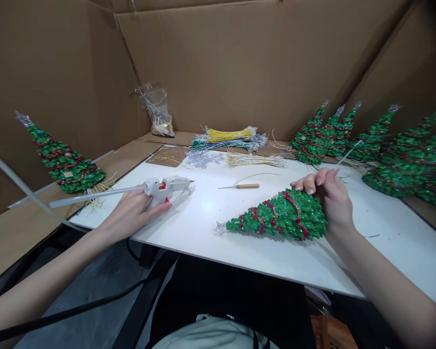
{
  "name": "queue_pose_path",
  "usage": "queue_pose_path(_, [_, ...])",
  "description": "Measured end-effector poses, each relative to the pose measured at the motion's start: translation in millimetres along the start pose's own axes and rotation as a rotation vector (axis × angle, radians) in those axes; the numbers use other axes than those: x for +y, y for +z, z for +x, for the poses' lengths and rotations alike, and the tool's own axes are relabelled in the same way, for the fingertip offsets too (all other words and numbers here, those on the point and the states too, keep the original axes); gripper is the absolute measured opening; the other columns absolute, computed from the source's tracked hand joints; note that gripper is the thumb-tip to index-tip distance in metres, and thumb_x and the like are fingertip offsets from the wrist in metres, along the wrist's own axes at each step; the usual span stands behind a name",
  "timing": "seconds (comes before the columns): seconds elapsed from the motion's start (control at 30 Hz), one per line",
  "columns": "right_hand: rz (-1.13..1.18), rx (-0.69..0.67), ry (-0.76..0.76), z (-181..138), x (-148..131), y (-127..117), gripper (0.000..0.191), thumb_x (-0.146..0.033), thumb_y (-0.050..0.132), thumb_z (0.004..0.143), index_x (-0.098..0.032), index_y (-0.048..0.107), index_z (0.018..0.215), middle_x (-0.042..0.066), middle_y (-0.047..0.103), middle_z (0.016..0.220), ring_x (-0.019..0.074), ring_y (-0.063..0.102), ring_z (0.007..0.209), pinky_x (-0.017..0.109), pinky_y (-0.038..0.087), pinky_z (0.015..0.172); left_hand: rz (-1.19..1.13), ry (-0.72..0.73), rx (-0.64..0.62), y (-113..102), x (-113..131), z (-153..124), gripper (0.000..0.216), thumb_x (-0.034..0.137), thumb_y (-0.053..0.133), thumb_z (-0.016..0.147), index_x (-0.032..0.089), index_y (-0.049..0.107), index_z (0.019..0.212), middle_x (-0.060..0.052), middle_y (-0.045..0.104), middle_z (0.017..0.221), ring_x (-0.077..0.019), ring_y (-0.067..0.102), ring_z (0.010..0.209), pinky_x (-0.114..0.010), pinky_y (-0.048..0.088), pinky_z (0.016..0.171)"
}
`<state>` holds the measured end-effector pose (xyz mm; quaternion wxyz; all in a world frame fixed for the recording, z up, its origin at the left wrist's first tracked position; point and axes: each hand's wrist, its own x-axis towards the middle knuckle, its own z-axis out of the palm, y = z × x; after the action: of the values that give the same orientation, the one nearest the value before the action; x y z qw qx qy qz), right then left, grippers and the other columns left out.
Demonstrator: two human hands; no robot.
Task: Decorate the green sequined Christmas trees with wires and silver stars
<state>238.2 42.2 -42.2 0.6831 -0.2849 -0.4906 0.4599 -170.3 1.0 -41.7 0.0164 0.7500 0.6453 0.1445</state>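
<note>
Over white tabletop (pixel 203 237), gripping glue gun (pixel 172 186) in left hand (pixel 131 208), pinching pale stick (pixel 349 152) in right hand (pixel 334 198) at base of left-pointing tree (pixel 278 215).

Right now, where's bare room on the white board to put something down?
The white board is bare between the glue gun, the wooden-handled tool and the lying tree, and mostly bare right of the right hand. Crowded: along the back with wire bundles, and back right with standing trees.

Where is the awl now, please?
In the head view, the awl lies on the white tabletop, right of the glue gun, beyond the lying tree.
</note>
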Motion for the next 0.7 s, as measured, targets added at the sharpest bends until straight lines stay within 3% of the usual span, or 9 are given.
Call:
queue_pose_path(0.17, [-0.018,0.016,-0.004,0,0,0,0.041,-0.054,0.057,0.092,-0.023,0.050,0.066,-0.004,0.046,0.054,0.0159,0.058,0.062,0.035,0.055,0.081,0.010,0.017,0.032,2,-3,-9,0.056,0.065,0.045,0.091,0.022,0.037,0.055,-0.005,0.055,0.073,-0.0245,0.056,0.077,-0.034,0.039,0.068])
queue_pose_path(0.27, [-0.012,0.022,-0.001,1,1,-1,0.041,-0.053,0.056,0.093,-0.023,0.050,0.066,-0.004,0.046,0.053,0.0163,0.057,0.062,0.036,0.055,0.080,0.023,0.030,0.041,3,-7,-11,0.055,0.066,0.045,0.091,0.020,0.047,0.059,-0.006,0.059,0.078,-0.0253,0.058,0.083,-0.034,0.041,0.072])
queue_pose_path(0.4, [-0.003,0.000,-0.001,1,2,-3,0.040,-0.051,0.053,0.095,-0.023,0.051,0.066,-0.004,0.047,0.053,0.0165,0.056,0.062,0.037,0.056,0.079,0.009,0.002,0.040,1,-17,-23,0.053,0.067,0.045,0.091,0.018,0.065,0.093,-0.010,0.063,0.111,-0.0303,0.058,0.108,-0.037,0.043,0.086])
queue_pose_path(0.5, [0.001,-0.006,0.004,1,2,-4,0.040,-0.051,0.055,0.094,-0.023,0.051,0.067,-0.004,0.047,0.053,0.0161,0.056,0.062,0.035,0.055,0.080,-0.035,-0.012,0.059,2,-23,-36,0.055,0.065,0.046,0.092,0.020,0.061,0.120,-0.009,0.058,0.130,-0.0309,0.053,0.121,-0.039,0.039,0.098])
queue_pose_path(0.7, [0.001,0.007,0.008,0,2,-3,0.040,-0.054,0.058,0.092,-0.024,0.050,0.067,-0.005,0.046,0.055,0.0155,0.057,0.062,0.035,0.055,0.082,-0.109,0.046,0.128,4,-14,-41,0.044,0.059,0.046,0.094,0.021,0.068,0.094,-0.006,0.065,0.107,-0.0252,0.061,0.102,-0.032,0.044,0.084])
